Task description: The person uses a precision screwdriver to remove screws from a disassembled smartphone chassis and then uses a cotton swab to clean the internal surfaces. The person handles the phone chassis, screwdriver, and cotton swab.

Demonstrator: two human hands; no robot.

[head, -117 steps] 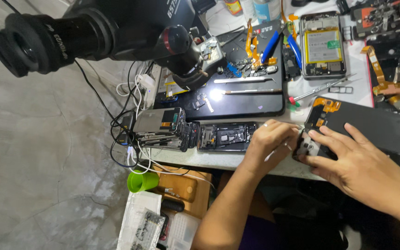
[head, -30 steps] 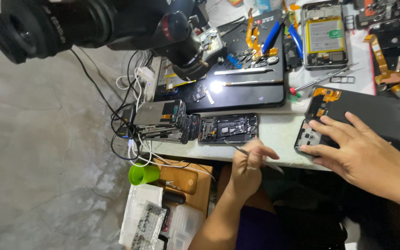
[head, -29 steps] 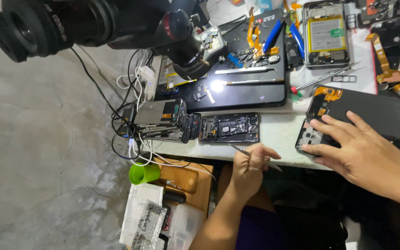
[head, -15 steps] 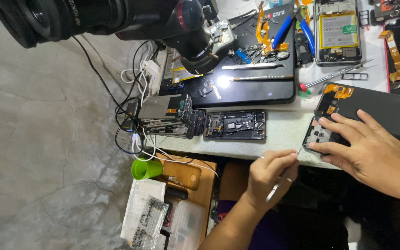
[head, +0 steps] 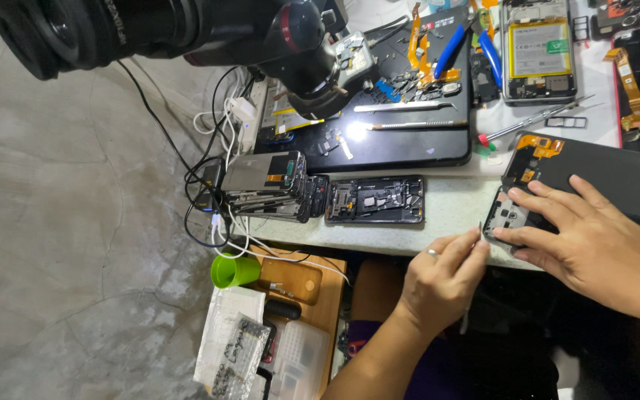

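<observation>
From the head view, we see our right hand [head: 594, 244] lying flat, fingers spread, across the opened phone [head: 579, 185] at the near right edge of the white workbench [head: 450, 211]. The spread fingers press the phone down, which seems to be why it lies so close to the edge: there the hand can pin it while the other one reaches it from below. Our left hand [head: 442, 281] sits just off the bench edge, fingers curled and pinched on a thin metal tool [head: 472, 285], its tip raised to the phone's left end, touching or very nearly so (we cannot tell which). The low grip near the tip looks chosen for fine control.

Further left on the bench lies a black phone frame [head: 375, 200], flat and apart from both hands, and beside it a stack of phone parts [head: 268, 185] with cables [head: 216, 148] trailing over the edge. Behind them a black work mat [head: 401, 141] carries tweezers [head: 405, 107] and small loose pieces, kept within reach. A second open phone with its battery showing [head: 538, 52] rests at the far side. A microscope [head: 187, 30] hangs over the mat's left end. Below the bench, a green cup [head: 235, 270] stands beside a wooden shelf [head: 298, 285].
</observation>
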